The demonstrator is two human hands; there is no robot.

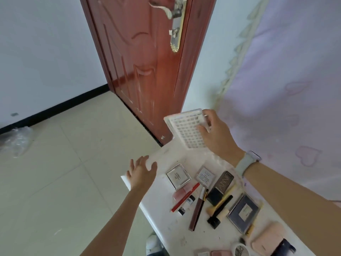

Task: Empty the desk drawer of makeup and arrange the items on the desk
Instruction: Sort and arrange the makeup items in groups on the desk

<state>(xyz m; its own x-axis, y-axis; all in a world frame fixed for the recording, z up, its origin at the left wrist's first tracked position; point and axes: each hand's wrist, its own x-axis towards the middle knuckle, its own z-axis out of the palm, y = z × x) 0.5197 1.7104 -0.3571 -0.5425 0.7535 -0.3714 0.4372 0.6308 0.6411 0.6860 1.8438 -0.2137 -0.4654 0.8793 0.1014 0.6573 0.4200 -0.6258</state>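
The right hand (217,132) holds a white grid-patterned box (186,129) above the far end of the white worktop (166,224), fingers pinching its upper right corner; the box is tilted, its long axis running from upper left to lower right. What it contains is too blurred to tell. The left hand (141,171) hovers over the worktop's left edge, fingers spread. Makeup items at the bottom edge are cut off.

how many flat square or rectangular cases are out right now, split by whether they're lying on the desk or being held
Lying on the desk: 3 (silver-framed case, clear labelled case, dark blue case)
Held in the right hand: 1 (white grid case)
Total: 4
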